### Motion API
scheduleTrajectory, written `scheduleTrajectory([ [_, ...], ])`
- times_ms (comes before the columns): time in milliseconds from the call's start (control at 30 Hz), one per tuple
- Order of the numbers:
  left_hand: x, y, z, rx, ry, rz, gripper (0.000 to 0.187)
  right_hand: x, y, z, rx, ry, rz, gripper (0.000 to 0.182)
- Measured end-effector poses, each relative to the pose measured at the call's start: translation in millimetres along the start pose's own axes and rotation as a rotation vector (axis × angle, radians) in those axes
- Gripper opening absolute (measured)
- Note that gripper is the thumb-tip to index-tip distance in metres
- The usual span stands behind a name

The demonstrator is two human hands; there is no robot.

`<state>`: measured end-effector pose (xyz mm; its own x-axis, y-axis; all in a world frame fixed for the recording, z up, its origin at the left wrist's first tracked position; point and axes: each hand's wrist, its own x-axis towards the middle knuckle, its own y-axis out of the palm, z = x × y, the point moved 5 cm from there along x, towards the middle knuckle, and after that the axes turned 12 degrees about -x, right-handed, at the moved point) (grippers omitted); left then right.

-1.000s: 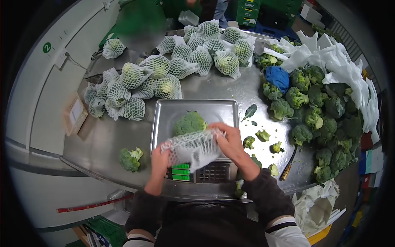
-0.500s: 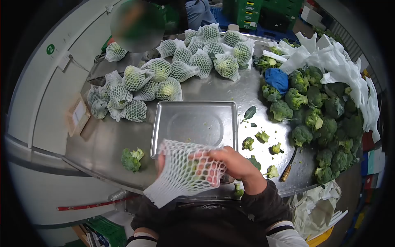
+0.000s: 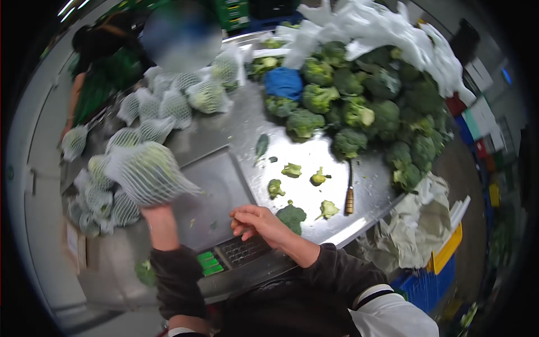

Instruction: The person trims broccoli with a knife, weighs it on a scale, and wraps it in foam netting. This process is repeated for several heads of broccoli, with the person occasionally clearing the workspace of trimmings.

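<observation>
My left hand (image 3: 159,218) reaches out to the left, mostly hidden behind a broccoli head in a white foam net (image 3: 149,174) that it grips. That netted head is blurred by motion and hangs over the left edge of a metal scale tray (image 3: 210,182), close to the pile of netted broccoli (image 3: 175,106). Over the tray's right corner hovers my right hand (image 3: 255,223), palm inward, fingers loosely bent and apart, nothing in it. Below the tray show the scale's keypad (image 3: 244,251) and green buttons (image 3: 209,263).
Bare broccoli (image 3: 384,118) is heaped at the right, with a blue cloth (image 3: 283,83) and white foam nets (image 3: 387,25) beside it. A wooden-handled knife (image 3: 350,199) lies near cut pieces (image 3: 292,170). Another person's arm (image 3: 76,101) shows at far left.
My left hand has carried the netted broccoli from in front of me to the left, towards the pile. My right hand has let go of the net. The view has turned right.
</observation>
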<state>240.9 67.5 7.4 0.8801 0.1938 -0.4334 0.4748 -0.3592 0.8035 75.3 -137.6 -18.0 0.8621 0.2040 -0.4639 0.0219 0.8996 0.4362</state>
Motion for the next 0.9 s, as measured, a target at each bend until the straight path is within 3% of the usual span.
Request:
scheduleTrajectory([
  [67,98,7,-20,-0.055,-0.012,0.112,0.045,1,-30,14,-0.063,-0.071,-0.057,0.029],
  [133,171,22,-41,-0.097,0.064,0.176,0.049,-5,-79,34,-0.170,-0.237,-0.381,0.028],
  [200,175,55,-38,-0.281,-0.057,0.124,0.063,-13,-146,41,-0.252,-0.424,-0.677,0.027],
  [233,178,72,-38,-0.435,-0.147,0.187,0.068,-21,-180,42,-0.259,-0.489,-0.925,0.025],
  [267,180,85,-40,-0.587,-0.234,0.241,0.075,-34,-213,47,-0.487,-0.541,-1.139,0.032],
  [333,184,98,-42,-0.565,-0.173,0.193,0.076,-57,-263,58,-0.748,-0.566,-1.448,0.051],
  [400,180,106,-51,-0.413,0.104,0.192,0.078,-69,-296,69,-0.949,-0.465,-1.716,0.076],
  [467,173,102,-44,-0.300,0.162,0.163,0.069,-61,-322,82,-1.015,-0.372,-1.780,0.082],
  [533,174,85,-24,-0.118,-0.112,0.326,0.055,-54,-334,83,-1.084,-0.281,-1.824,0.088],
  [600,164,54,4,0.040,-0.240,0.416,0.038,-41,-349,80,-0.938,-0.159,-1.644,0.093],
  [633,133,49,25,0.055,-0.428,0.715,0.031,-42,-354,81,-0.965,-0.143,-1.614,0.092],
  [667,90,47,46,0.139,-0.423,0.587,0.026,-49,-343,88,-0.977,-0.169,-1.593,0.088],
  [700,56,41,61,0.291,-0.422,0.589,0.026,-51,-345,81,-0.985,-0.176,-1.679,0.086],
  [800,-14,22,84,0.686,-0.420,0.604,0.039,-66,-298,84,-1.095,-0.323,-1.584,0.079],
  [900,-74,16,101,0.905,-0.465,0.826,0.061,-78,-210,95,-1.066,-0.637,-1.287,0.077],
])
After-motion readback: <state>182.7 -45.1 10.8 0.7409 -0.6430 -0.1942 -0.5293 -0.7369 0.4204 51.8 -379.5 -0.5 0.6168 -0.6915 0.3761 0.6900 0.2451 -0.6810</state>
